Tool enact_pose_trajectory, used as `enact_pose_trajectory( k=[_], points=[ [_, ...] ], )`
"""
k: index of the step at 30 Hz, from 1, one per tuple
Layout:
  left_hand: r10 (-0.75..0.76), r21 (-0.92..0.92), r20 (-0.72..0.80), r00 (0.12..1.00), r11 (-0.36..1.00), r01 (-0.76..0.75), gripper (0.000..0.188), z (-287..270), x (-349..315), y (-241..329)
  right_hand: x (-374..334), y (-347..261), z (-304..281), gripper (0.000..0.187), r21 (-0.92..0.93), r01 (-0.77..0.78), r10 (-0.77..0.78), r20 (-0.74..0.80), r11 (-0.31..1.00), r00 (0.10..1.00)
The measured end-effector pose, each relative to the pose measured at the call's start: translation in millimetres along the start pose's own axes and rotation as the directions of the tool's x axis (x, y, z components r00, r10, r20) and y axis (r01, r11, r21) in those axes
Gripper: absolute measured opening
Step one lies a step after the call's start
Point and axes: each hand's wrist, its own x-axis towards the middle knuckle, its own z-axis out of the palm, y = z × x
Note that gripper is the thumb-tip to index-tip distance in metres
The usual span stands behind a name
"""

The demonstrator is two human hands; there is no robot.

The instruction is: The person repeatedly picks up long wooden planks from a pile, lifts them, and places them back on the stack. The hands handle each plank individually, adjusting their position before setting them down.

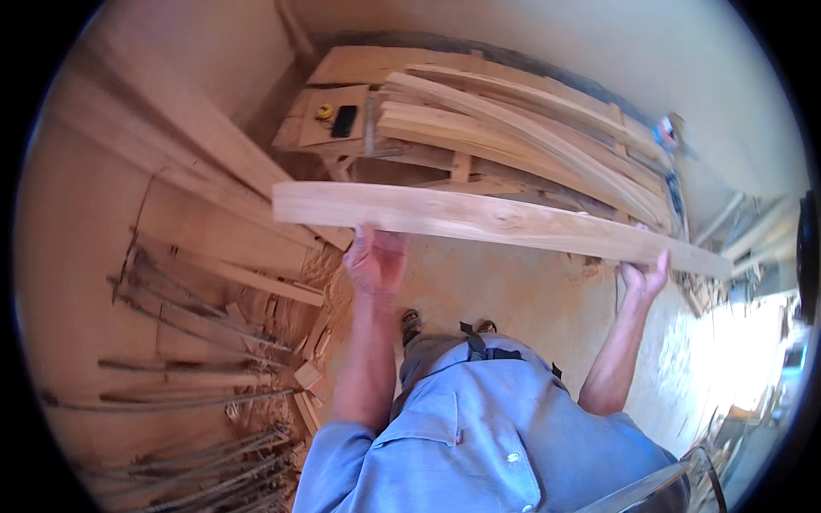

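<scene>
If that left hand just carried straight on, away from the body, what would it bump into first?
The wooden plank, which the left hand already holds. Beyond that, the workbench with its stacked boards looks next in line, though depth is unclear.

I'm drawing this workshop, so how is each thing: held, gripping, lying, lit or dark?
Plank: held up, both hands
Left hand: gripping plank
Right hand: gripping plank
Phone: lying, screen dark
Tape measure: lying, blade unclear
Boards: lying piled
</scene>
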Motion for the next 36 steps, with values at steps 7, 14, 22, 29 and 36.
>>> enact_pose_trajectory(
  k=[7,14,22,29,36],
  points=[
    [-0.072,0.089,0.169,0.983,0.994,0.057,0.063,16.5,11.2,-29.5,-33.0,-26.6,12.6,0.072,0.063,0.062,-0.056,-0.09,0.996,0.994],
    [0.029,0.197,-0.31,0.95,0.98,0.035,0.051,20.2,25.4,-46.7,-40.8,-59.3,0.8,0.069,-0.08,0.204,-0.191,0.147,0.976,0.971],
    [0.082,0.424,-0.438,0.895,0.897,0.126,0.053,18.1,23.9,-65.3,-30.0,-81.8,-24.2,0.06,-0.263,0.256,-0.235,0.108,0.93,0.966],
    [0.095,0.464,-0.416,0.904,0.877,0.122,0.045,39.2,2.7,-58.4,-4.2,-55.9,-40.7,0.053,-0.325,0.083,-0.071,0.051,0.942,0.996],
    [0.029,0.39,-0.434,0.901,0.907,0.159,0.043,31.1,-2.3,-103.5,-3.6,-56.6,-42.9,0.034,-0.279,0.114,-0.067,0.173,0.954,0.983]
  ],
)
